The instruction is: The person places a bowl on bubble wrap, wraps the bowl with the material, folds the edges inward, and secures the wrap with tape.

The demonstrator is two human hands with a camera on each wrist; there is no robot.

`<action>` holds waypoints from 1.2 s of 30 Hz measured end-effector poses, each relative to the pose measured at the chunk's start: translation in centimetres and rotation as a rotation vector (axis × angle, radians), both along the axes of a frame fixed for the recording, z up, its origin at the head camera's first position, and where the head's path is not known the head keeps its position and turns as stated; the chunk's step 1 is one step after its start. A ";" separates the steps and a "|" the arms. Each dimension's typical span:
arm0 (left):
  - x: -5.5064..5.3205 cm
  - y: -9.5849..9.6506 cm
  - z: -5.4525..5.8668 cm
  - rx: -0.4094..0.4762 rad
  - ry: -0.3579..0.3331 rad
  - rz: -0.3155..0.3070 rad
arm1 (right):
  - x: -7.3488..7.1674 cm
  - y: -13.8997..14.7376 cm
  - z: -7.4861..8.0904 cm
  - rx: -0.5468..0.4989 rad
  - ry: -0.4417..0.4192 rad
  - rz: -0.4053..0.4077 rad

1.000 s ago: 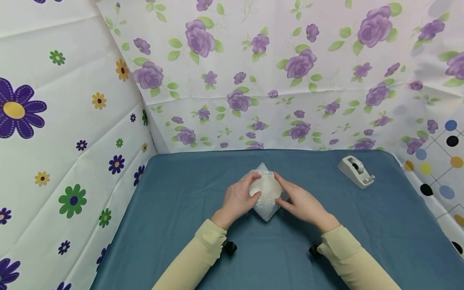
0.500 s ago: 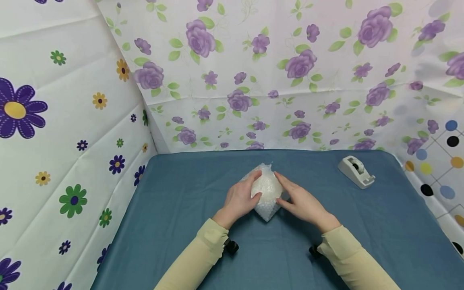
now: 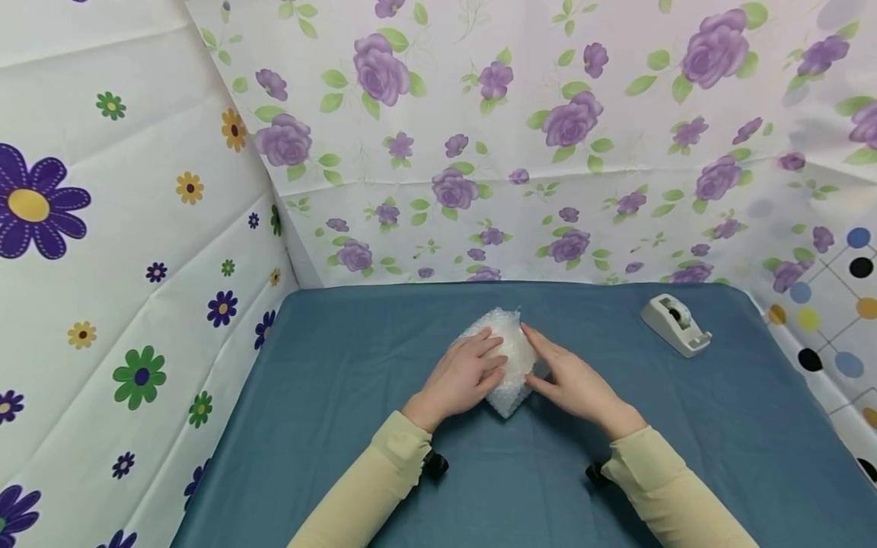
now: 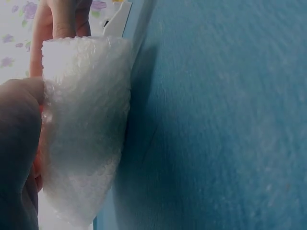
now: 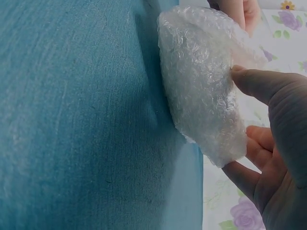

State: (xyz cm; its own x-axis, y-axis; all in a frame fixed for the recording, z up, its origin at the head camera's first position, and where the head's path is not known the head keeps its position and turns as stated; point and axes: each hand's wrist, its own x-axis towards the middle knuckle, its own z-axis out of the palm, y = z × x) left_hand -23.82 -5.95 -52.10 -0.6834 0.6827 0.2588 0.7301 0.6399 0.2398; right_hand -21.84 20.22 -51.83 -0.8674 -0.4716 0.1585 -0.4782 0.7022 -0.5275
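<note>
A bundle in clear bubble wrap [image 3: 508, 396] lies on the blue cloth near the middle of the table, its contents hidden by the wrap. Across its left upper side rests my left hand [image 3: 460, 374], fingers fairly straight and laid over the wrap. At the opposite side my right hand [image 3: 581, 387] holds the bundle's edge between thumb and fingers. The right wrist view shows the right thumb [image 5: 261, 84] against the wrap's upper side and fingertips at its far end. From the left wrist, the bundle [image 4: 86, 124] looks thick and rounded, with the left thumb along its top.
A white tape dispenser [image 3: 676, 325] stands at the back right of the table. Blue cloth [image 3: 342, 365] covers the tabletop. Flowered sheets [image 3: 438, 114] hang behind and on the left, and a dotted one at the right. A small black device sits under each wrist.
My left hand has shifted from gripping the bundle's left side with thumb and fingers to lying flatter over its top. The wrap's upper corner has changed shape. My right hand has hardly moved.
</note>
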 end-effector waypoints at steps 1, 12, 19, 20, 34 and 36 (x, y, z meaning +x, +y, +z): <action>0.0 0.0 0.0 -0.013 -0.004 0.002 | 0.0 0.0 0.0 -0.002 -0.001 0.000; -0.6 -0.1 0.3 -0.101 -0.059 0.030 | -0.2 0.4 -0.1 -0.017 0.004 0.027; -1.2 0.2 0.8 -0.179 -0.093 0.029 | -0.1 0.6 0.0 -0.052 -0.055 0.033; -1.3 0.2 0.9 -0.194 -0.101 0.027 | -0.1 0.7 0.0 -0.048 -0.061 0.033; -1.5 0.3 1.5 -0.332 -0.117 -0.002 | 0.1 0.8 0.2 -0.026 -0.067 0.046; -1.4 0.3 1.5 -0.326 -0.124 -0.001 | 0.1 0.8 0.2 -0.025 -0.060 0.049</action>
State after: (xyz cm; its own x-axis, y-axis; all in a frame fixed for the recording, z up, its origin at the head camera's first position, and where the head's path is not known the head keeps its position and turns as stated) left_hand -25.22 -5.62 -50.55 -0.6951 0.7166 -0.0578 0.7090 0.6966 0.1101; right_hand -21.75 21.01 -51.67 -0.8516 -0.5106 0.1189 -0.4787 0.6649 -0.5734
